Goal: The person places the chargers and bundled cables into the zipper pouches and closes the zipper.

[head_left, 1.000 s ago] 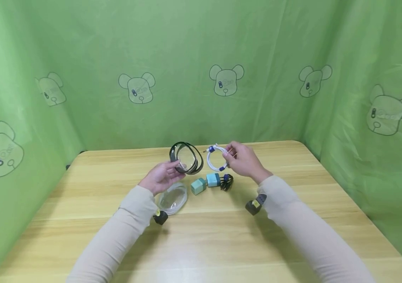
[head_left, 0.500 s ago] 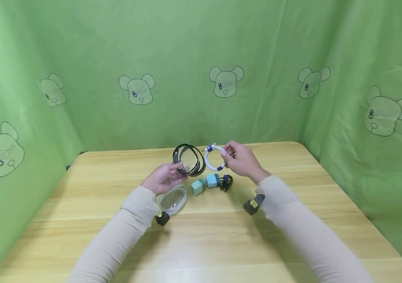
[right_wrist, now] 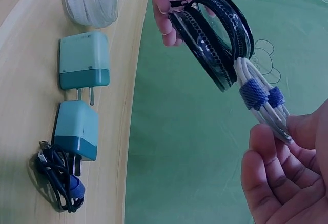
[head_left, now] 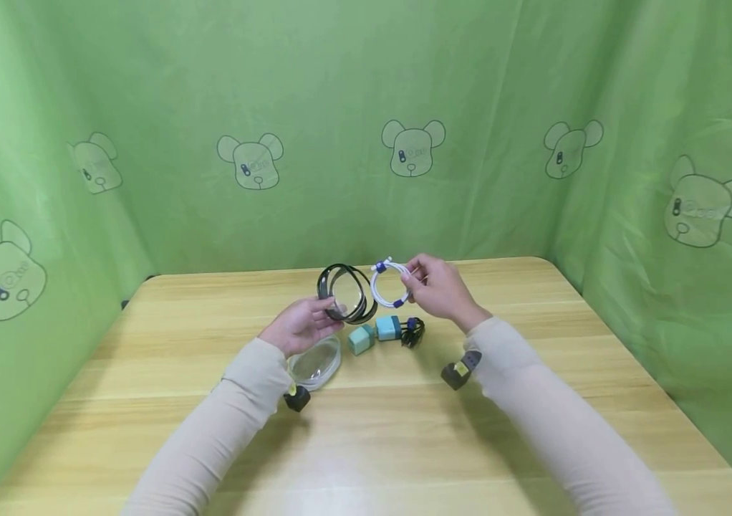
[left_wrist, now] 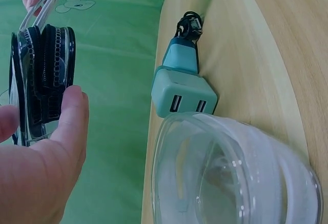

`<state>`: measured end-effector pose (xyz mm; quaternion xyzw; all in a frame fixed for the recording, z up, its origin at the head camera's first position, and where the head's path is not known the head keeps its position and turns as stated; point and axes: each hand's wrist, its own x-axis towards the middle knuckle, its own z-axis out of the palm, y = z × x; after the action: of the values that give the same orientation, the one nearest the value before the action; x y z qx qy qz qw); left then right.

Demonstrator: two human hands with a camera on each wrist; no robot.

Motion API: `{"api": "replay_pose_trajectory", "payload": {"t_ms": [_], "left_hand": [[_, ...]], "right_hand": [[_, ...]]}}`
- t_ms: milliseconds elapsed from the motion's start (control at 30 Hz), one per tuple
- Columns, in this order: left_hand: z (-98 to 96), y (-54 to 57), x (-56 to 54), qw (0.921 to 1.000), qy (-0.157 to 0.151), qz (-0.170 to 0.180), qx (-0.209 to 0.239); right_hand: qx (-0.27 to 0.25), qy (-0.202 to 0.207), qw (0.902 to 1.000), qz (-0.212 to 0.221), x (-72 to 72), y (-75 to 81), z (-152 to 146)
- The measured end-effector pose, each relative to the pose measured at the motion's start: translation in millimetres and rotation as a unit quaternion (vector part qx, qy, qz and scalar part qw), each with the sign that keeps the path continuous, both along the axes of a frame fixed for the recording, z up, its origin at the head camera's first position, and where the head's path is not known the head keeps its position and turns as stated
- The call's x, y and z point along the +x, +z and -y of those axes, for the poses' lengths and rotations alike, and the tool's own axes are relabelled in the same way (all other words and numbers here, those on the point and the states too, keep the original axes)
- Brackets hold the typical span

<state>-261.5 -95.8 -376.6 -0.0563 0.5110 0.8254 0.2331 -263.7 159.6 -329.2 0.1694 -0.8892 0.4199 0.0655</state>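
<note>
My left hand (head_left: 298, 326) holds a round clear zip pouch with black edging (head_left: 366, 312) above the table, between thumb and fingers. Its zip is undone, and the two halves stand apart in the right wrist view. Opposite it, my right hand (head_left: 440, 287) pinches a coiled white cable (head_left: 377, 292) bound with blue straps (right_wrist: 254, 94). The far end of the coil meets the pouch's edge in the right wrist view; whether any of it is inside, I cannot tell. Below my left hand, a clear round pouch with white edging (head_left: 314, 365) lies on the table.
A pale green charger (head_left: 361, 339) and a blue charger (head_left: 388, 327) lie in line on the wooden table (head_left: 366, 444). Beside them is a bundled black cable (head_left: 412, 333) with a blue strap. Green curtains (head_left: 327, 86) enclose the back and sides.
My left hand has moved the black-edged pouch slightly right. My right hand has brought the white cable slightly left and up, closing the gap between them.
</note>
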Motion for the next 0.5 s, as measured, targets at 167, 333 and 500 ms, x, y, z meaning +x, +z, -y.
{"api": "replay_pose_trajectory", "payload": {"t_ms": [167,333,500], "left_hand": [[-1.6,0.0,0.1,1.0,0.005,-0.002,-0.005],[-4.4,-0.6,-0.2,0.9999,0.003,-0.007,-0.01],[-6.4,-1.0,0.5,0.9998,-0.004,-0.013,-0.011]], "right_hand": [[0.003,-0.003,1.0,-0.001,-1.1,0.1,1.3],[0.003,-0.006,1.0,0.0,-3.1,-1.3,3.4],[-0.001,-0.006,0.9999,0.01,-3.5,-1.8,5.0]]}}
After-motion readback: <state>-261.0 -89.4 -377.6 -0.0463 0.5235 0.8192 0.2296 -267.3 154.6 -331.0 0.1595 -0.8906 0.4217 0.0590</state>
